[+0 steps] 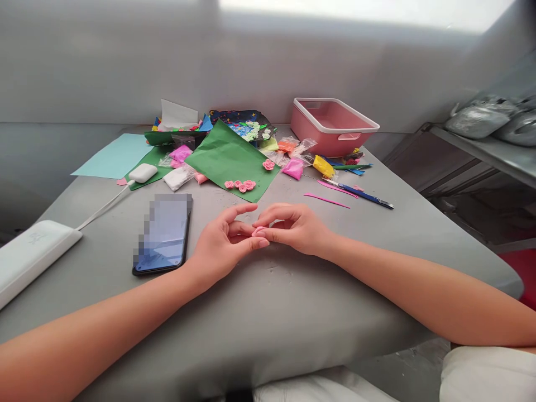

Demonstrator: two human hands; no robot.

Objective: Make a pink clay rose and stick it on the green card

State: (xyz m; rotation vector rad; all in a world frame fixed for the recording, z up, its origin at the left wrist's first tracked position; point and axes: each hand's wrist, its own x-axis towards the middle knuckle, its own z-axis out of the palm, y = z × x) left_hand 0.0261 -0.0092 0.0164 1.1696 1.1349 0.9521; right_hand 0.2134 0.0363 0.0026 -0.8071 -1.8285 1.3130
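Observation:
Above the near middle of the table, my left hand (224,240) and my right hand (299,228) meet at the fingertips. Between them is a small piece of pink modelling clay (258,229), pinched by both and mostly covered by the fingers. Beyond my hands lies a green paper sheet (228,159). On it sit several small pink clay roses, with a single rose (268,164) apart from the cluster (243,185). Two thin pink modelling tools (326,200) and a blue-handled craft knife (364,195) lie to the right.
A phone (165,234) lies left of my left hand. A white power bank (37,251) is cabled to a white case (143,173). Bags of coloured clay, including a yellow one (324,166), lie before a pink basket (335,139). Pale blue paper (113,156) is far left.

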